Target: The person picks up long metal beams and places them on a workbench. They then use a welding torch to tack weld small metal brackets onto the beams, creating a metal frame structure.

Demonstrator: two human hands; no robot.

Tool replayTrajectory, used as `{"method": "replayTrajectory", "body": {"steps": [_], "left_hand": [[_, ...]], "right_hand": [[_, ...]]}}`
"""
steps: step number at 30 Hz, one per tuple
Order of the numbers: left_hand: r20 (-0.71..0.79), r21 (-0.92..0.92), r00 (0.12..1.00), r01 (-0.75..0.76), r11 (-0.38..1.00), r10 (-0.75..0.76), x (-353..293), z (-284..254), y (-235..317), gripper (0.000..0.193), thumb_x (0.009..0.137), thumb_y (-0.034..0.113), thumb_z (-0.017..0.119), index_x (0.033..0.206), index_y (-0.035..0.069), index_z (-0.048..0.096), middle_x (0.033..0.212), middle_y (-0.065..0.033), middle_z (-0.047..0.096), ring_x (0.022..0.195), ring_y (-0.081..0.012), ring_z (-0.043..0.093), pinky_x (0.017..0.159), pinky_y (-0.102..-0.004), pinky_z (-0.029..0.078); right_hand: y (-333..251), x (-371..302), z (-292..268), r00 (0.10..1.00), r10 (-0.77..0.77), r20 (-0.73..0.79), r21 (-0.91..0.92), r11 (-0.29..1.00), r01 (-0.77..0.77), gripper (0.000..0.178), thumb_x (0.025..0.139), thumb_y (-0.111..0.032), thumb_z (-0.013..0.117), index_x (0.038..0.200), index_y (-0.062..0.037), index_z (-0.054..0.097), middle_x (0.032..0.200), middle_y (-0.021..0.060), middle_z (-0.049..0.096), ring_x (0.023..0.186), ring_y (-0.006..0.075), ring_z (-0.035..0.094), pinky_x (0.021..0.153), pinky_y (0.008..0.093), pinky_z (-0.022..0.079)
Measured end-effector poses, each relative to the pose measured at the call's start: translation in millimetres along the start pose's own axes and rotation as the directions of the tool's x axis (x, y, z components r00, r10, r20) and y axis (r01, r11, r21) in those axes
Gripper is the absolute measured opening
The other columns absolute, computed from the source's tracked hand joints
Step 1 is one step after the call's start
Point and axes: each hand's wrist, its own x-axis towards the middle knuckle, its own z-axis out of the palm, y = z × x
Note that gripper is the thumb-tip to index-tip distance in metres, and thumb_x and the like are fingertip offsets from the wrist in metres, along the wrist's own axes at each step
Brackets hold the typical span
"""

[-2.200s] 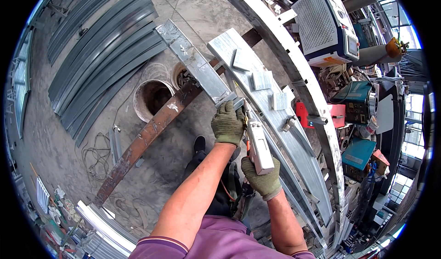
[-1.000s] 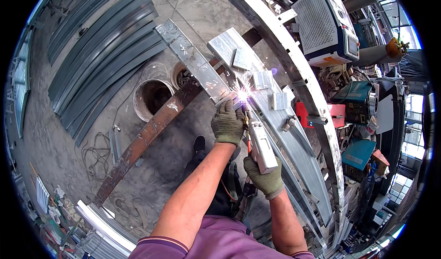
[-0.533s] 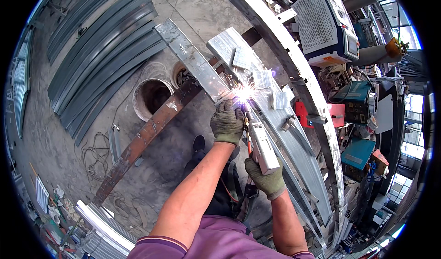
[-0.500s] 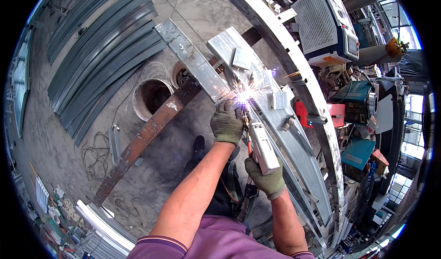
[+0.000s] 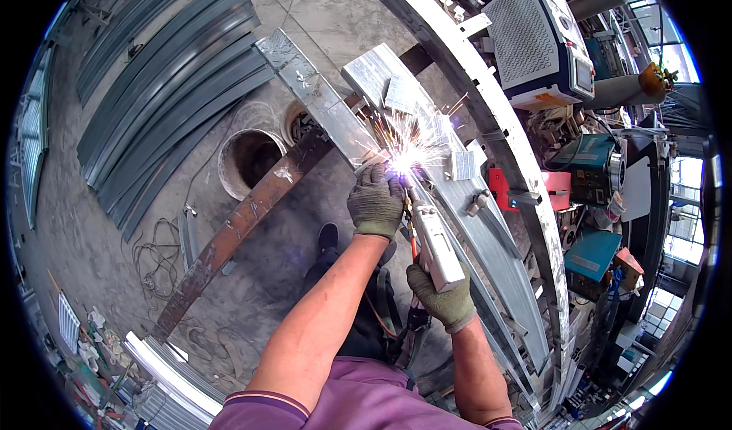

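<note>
In my gloved right hand is a pale welding gun, gripped at its rear end and pointing up and away from me. A glaring white-violet arc with flying sparks burns at its nozzle, hiding the joint there. My gloved left hand is closed beside the nozzle, fingertips at the near end of a galvanized steel profile; the glare obscures what they grip. Just right of the arc lie a small metal block and a long steel channel. A small plate rests beyond the sparks.
A rusty beam runs under the profile toward the lower left. Beside it stands a round bucket. Curved grey channels are stacked at left. A curved frame beam passes on the right, before a white machine.
The spray of sparks has grown larger and spreads higher and to the right. Both hands and the welding gun hold nearly the same position.
</note>
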Motion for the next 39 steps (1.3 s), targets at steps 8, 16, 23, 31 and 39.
{"method": "replayTrajectory", "body": {"steps": [8,16,23,31,39], "left_hand": [[0.013,0.036,1.000,0.001,0.999,-0.001,0,2,-2,0.048,0.101,0.039,0.057,0.136,0.005,0.063,0.130,-0.0228,0.069,0.108,-0.0407,0.070,0.093,-0.0532,0.055],[0.025,-0.010,1.000,0.010,1.000,-0.010,0,-1,0,0.048,0.100,0.039,0.059,0.134,0.005,0.063,0.127,-0.0210,0.069,0.109,-0.0398,0.070,0.093,-0.0531,0.054],[-0.021,0.002,0.999,-0.035,0.999,0.035,0,-1,2,0.050,0.100,0.039,0.060,0.136,0.005,0.061,0.129,-0.0218,0.068,0.111,-0.0393,0.069,0.095,-0.0517,0.054],[-0.095,0.020,0.995,-0.033,0.999,0.035,-1,8,-4,0.041,0.095,0.034,0.066,0.125,0.005,0.068,0.119,-0.0196,0.073,0.101,-0.0409,0.072,0.087,-0.0537,0.057],[-0.084,-0.013,0.996,0.002,1.000,-0.003,-1,2,4,0.039,0.095,0.030,0.068,0.126,0.006,0.066,0.121,-0.0211,0.072,0.106,-0.0417,0.071,0.092,-0.0532,0.057]], "right_hand": [[1,-4,0,0.999,0.035,0.023,0.001,0.999,-0.035,0.023,0.088,-0.024,0.081,0.103,-0.0081,0.074,0.083,0.0130,0.073,0.075,0.0354,0.075,0.067,0.0436,0.059],[1,-5,2,1.000,-0.003,0.004,-0.027,1.000,0.003,0.021,0.088,-0.025,0.080,0.102,-0.0098,0.075,0.084,0.0118,0.074,0.075,0.0347,0.075,0.066,0.0440,0.058],[3,-9,2,1.000,0.010,0.001,0.011,1.000,-0.010,0.021,0.088,-0.023,0.080,0.101,-0.0088,0.074,0.084,0.0114,0.073,0.074,0.0345,0.074,0.066,0.0432,0.058],[-15,-27,-15,0.999,-0.021,0.024,-0.100,0.995,0.023,0.024,0.094,-0.009,0.076,0.115,0.0002,0.069,0.095,0.0078,0.072,0.086,0.0190,0.071,0.074,0.0375,0.057],[-5,-36,-43,0.971,0.109,-0.212,0.026,0.994,-0.106,0.028,0.089,-0.009,0.079,0.114,0.0007,0.071,0.089,0.0122,0.073,0.070,0.0231,0.071,0.068,0.0383,0.059]]}}
